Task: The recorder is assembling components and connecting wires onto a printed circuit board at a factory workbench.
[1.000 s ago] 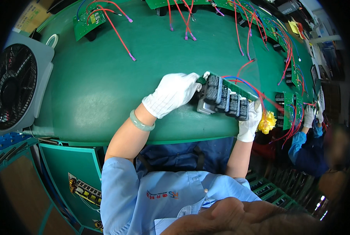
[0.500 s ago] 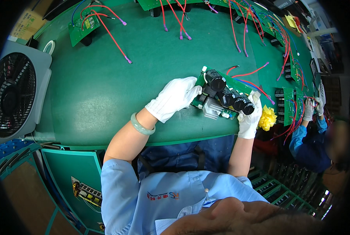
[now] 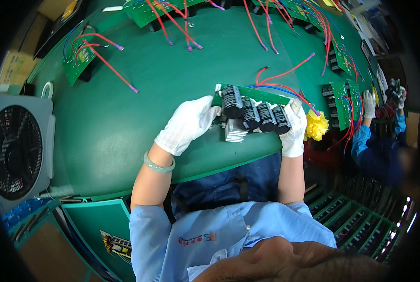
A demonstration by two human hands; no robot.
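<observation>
Between my two white-gloved hands is a green circuit board (image 3: 261, 94), tilted so its component side faces me. A row of several black cylindrical capacitors (image 3: 251, 115) and a finned silver heat sink (image 3: 235, 130) stick out from it. My left hand (image 3: 187, 123) pinches the board's left end, and my right hand (image 3: 294, 128) is closed around its right end. Red and blue wires (image 3: 285, 75) trail from the board's far side over the green table. Just right of my right hand lies a crumpled yellow bundle (image 3: 317, 125).
More boards with red wires lie along the far edge, one board (image 3: 78, 63) at far left. A grey fan (image 3: 19, 145) stands left. To the right, a co-worker's gloved hand (image 3: 369, 104) is near a wired board (image 3: 342, 105); their other hand holds a small dark part.
The board in my hands has tipped, so the capacitors now hang more upright toward me. My view has shifted. The co-worker's hands have moved apart, one raising a dark part.
</observation>
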